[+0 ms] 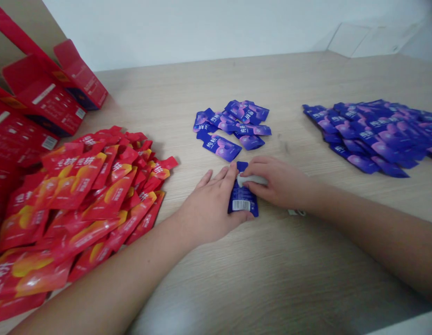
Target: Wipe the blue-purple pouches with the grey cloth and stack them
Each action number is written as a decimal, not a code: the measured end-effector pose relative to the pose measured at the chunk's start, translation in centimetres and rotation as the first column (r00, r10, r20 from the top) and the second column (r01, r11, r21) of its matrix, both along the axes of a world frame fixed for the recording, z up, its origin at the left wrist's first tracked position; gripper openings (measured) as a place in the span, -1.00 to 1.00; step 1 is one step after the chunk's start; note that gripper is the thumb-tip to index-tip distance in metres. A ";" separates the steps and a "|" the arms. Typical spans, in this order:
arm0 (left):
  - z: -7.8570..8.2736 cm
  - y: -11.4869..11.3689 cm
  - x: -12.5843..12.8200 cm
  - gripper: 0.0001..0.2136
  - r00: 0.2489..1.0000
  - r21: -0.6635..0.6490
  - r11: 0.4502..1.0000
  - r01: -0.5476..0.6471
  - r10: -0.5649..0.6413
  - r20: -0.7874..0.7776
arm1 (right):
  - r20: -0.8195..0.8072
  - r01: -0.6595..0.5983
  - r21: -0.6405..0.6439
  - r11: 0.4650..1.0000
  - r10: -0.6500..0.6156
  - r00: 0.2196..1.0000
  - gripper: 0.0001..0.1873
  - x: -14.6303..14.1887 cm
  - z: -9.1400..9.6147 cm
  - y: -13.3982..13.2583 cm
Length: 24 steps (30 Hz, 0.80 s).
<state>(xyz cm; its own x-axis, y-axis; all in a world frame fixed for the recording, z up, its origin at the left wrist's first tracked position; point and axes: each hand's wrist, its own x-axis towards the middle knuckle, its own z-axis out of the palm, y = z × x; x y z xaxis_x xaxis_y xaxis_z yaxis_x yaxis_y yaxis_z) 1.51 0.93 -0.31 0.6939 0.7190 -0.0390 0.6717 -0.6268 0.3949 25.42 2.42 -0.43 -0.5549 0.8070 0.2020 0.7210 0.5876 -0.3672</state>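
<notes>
Blue sachet [242, 199] sits barcode side up on the wooden table [271, 279], centre of the head view, pinned between both hands. Left hand [209, 207] lies flat against the sachet's left edge, fingers stretched out and not curled, thumb along the bottom edge; it presses down rather than grips. Right hand [280, 184] is closed around a small white object [252, 180], with the object's tip touching the upper part of the sachet; cannot tell what the object is. Just beyond the hands is a small loose pile of blue sachets [233, 125], apart from the pinned one. A larger heap of blue sachets [376, 135] is off to the right, well apart from the small pile. A big heap of red sachets [79, 204] covers the left side of the table, near the left forearm. Behind that heap are open red cartons [44, 97], flaps up, in the far left corner. White wall [202, 28] runs along the back edge of the table.
</notes>
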 end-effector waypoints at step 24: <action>0.4 0.4 -0.6 0.05 0.999 -0.021 0.998 0.053 -0.053 0.007 | -0.068 -0.107 -0.115 0.988 0.100 0.993 -0.92 -0.7 0.8 -1.5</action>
<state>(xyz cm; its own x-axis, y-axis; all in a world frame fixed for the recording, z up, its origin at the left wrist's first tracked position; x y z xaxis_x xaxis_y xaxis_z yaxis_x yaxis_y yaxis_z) 0.89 1.32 0.13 0.7310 0.6806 -0.0492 0.6355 -0.6528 0.4124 24.71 0.88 0.40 -0.6259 0.7663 0.1448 0.6327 0.6075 -0.4803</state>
